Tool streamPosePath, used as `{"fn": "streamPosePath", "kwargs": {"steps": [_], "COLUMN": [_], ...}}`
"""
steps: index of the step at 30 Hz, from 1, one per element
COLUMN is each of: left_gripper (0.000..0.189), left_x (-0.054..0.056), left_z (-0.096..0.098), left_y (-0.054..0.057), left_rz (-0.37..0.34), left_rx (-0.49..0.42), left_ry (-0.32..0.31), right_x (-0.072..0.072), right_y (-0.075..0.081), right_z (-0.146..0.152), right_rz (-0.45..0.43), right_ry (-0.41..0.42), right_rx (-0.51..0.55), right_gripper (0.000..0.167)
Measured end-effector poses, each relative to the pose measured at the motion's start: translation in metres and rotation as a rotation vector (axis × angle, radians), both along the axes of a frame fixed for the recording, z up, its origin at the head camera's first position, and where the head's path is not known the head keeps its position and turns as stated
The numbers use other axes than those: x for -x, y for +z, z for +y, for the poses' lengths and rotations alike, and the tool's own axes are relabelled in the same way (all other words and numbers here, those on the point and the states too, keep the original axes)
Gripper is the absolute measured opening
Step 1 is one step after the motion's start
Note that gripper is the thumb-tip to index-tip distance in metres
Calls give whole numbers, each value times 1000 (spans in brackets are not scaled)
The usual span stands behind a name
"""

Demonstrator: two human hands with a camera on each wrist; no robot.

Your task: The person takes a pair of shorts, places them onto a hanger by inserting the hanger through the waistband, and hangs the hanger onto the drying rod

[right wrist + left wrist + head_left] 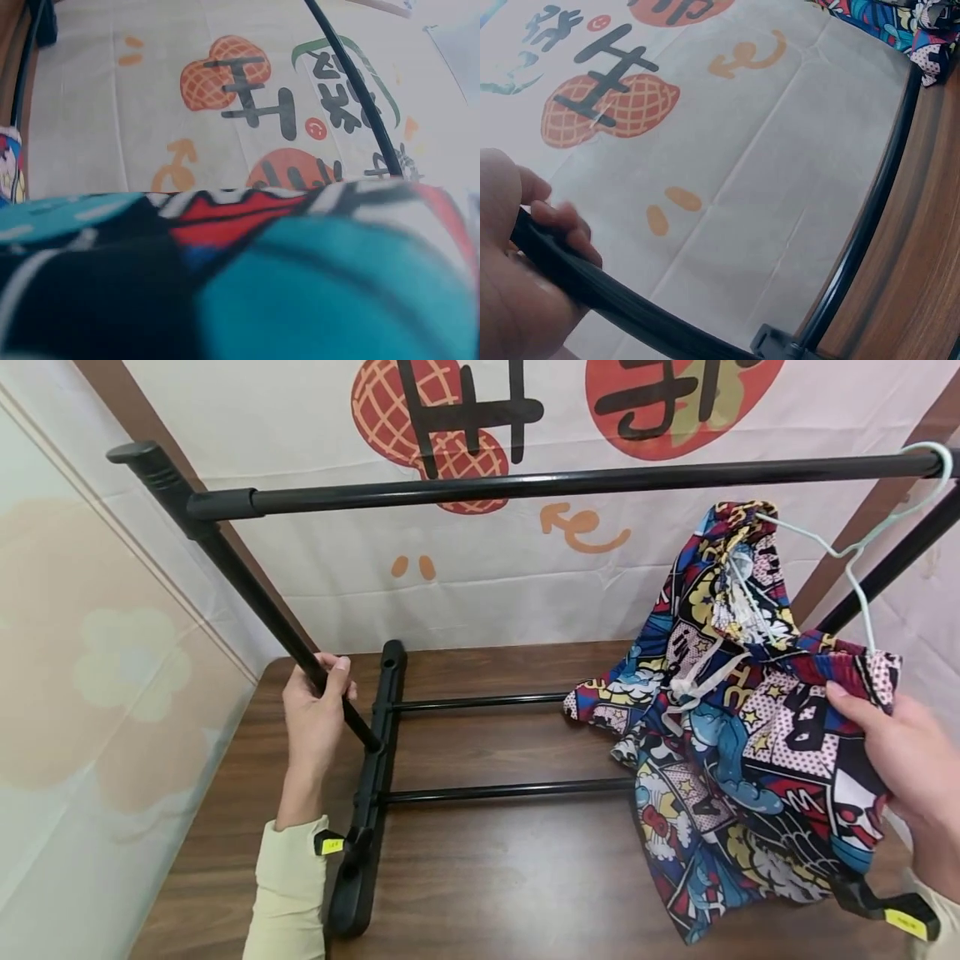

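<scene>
A pair of comic-print shorts (pixel 738 760) with white drawstrings hangs bunched from a pale green wire hanger (pixel 862 550). The hanger's hook loops over the right end of the black rack's top bar (pixel 525 485). With thumb on the outside, my right hand (pixel 915 760) holds the waistband at its right end. In the right wrist view the printed cloth (pixel 315 277) fills the lower half and hides that hand. My left hand (pixel 318 706) grips the rack's left upright (pixel 247 581) low down, its fingers wrapped round the pole in the left wrist view.
The rack's left foot (pixel 352 889) stands on a brown wood-grain table (pixel 495 877), joined by two thin lower rails (pixel 510 792). A white printed cloth backdrop (pixel 300 427) rises close behind. Pale panels stand at the left side.
</scene>
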State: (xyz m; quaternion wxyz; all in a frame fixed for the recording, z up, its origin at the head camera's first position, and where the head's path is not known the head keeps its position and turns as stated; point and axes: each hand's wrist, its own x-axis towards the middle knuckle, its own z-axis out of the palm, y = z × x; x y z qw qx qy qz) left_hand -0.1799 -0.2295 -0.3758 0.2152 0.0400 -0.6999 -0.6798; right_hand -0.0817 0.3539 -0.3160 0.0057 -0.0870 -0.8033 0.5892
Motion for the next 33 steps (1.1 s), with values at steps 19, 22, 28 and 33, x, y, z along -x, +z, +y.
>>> {"fn": "streamPosePath", "kwargs": {"steps": [19,22,28,33], "left_gripper": [35,44,74,94], "left_x": [-51,-44,-11,24], "left_z": [50,58,61,64], "left_y": [62,66,66,57], "left_rz": [656,672,565,470], "left_rx": [737,839,1095,1258], "left_ry": [177,91,51,62], "right_x": [-32,-18,27,84], "right_y": [43,37,20,14], "right_z": [-145,-161,-178,-182], "right_rz": [802,961,884,761], "right_ry": [-568,-392,-13,122], "right_rx": [-685,-677,-741,-741], "right_gripper": [74,71,69,87]}}
